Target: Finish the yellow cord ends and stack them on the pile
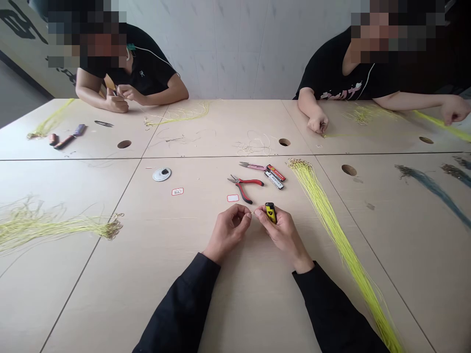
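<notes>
At lower centre of the frame, the right hand (283, 233) grasps a yellow-and-black lighter (271, 213), light, stiff and best held by its body, while the left hand (228, 231) pinches something too fine to make out, perhaps a thin soft line, easily lost unless held close to the fingertips

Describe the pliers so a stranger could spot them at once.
On the table, just beyond the person's left hand, lie some tools. The pliers sit below the scissors, left of two packets. Their red-and-black handles splay apart, unlike the scissors' pink grips.
</notes>
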Tool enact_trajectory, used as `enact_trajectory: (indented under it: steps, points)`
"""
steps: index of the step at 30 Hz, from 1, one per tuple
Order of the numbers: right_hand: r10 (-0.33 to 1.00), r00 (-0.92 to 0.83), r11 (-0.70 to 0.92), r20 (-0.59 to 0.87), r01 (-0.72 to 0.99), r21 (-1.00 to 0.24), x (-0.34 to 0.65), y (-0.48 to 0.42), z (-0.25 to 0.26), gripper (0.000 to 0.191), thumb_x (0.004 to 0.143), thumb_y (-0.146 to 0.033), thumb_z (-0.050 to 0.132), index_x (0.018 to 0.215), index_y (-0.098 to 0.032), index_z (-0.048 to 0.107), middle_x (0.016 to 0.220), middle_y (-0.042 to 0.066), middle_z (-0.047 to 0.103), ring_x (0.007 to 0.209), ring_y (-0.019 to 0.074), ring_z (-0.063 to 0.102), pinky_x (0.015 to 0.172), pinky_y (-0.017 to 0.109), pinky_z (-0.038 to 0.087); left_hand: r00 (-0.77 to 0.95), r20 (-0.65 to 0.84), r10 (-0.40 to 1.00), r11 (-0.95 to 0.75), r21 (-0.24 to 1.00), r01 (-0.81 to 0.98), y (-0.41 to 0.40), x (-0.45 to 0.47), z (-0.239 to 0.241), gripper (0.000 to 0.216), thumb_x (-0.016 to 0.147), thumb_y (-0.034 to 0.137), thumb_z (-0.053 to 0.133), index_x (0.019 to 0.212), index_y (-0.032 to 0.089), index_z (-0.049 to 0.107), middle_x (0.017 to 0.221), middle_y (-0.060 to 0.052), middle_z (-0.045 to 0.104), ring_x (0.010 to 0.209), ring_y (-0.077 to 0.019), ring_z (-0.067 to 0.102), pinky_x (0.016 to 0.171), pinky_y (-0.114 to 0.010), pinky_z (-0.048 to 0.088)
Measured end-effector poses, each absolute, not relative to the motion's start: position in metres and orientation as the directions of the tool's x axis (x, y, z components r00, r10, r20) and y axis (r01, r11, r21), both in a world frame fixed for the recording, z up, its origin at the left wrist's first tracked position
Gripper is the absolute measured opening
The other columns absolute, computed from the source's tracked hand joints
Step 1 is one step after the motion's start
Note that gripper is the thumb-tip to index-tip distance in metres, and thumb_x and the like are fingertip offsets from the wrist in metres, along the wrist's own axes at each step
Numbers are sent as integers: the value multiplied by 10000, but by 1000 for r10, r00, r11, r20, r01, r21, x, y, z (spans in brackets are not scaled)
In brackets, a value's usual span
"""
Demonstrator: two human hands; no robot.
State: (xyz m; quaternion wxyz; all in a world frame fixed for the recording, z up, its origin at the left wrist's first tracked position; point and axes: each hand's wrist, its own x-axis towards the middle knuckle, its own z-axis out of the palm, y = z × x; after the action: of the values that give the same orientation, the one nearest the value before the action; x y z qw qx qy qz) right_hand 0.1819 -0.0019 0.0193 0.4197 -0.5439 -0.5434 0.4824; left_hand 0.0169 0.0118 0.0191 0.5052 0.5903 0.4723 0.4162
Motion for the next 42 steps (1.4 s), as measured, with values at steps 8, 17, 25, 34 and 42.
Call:
enact_trajectory:
  steps: [8, 17, 25, 34, 42]
  points:
    - [997, -79, 51, 26, 335, -941, 179, -5, 26, 356, 950, -526, 541, 880, -186, 619, 671, -31, 479, 601, 126, 414, 580, 246, 361, 233, -4, 972, -30, 989, 142, 12, 20, 22, 117, 801, 260, 603, 751, 173, 543, 636, 36, 500, 573, -89, 416, 557, -219, 344]
    - [992, -120, 66, 24, 361, -930, 179, -4, 27, 353, 959, -523, 522, 895, -194, 634, 753, 2, 617, 665, 147, 521, 632, 248, 408, 268, 31, 963, -86, 977, 193, 12, 17, 20, 117, 809, 247, 604, 734, 171, 556, 650, 18, 529, 598, -101, 447, 585, -231, 371]
    - [996, 40, 51, 81, 501, -864, 181, 1, 22, 325, 1005, -495, 413, 1115, -208, 518, 760, -7, 593, 603, 161, 518, 591, 274, 394, 151, -32, 988, 35, 999, -18, 17, 14, 20, 241, 862, 398, 649, 835, 159, 624, 744, -14, 608, 690, -128, 551, 668, -245, 435]
    - [926, -50, 230, 375, 861, -453, 191, 13, 2, 261, 999, -367, 463, 1048, -212, 667, 1102, 121, 653, 1010, 272, 564, 921, 411, 428, 39, -81, 996, 87, 979, -186, 22, 12, 16, 313, 815, 460, 727, 825, 154, 662, 689, -14, 651, 658, -130, 593, 706, -262, 464]
    - [922, 10, 134, 388, 930, -342, 208, 43, -5, 384, 967, -295, 441, 1274, -123, 595, 1093, 166, 675, 1031, 310, 568, 987, 511, 377, 77, -78, 994, 91, 978, -186, 22, 9, 17, 315, 836, 460, 708, 848, 149, 660, 707, -17, 650, 674, -126, 586, 699, -249, 457]
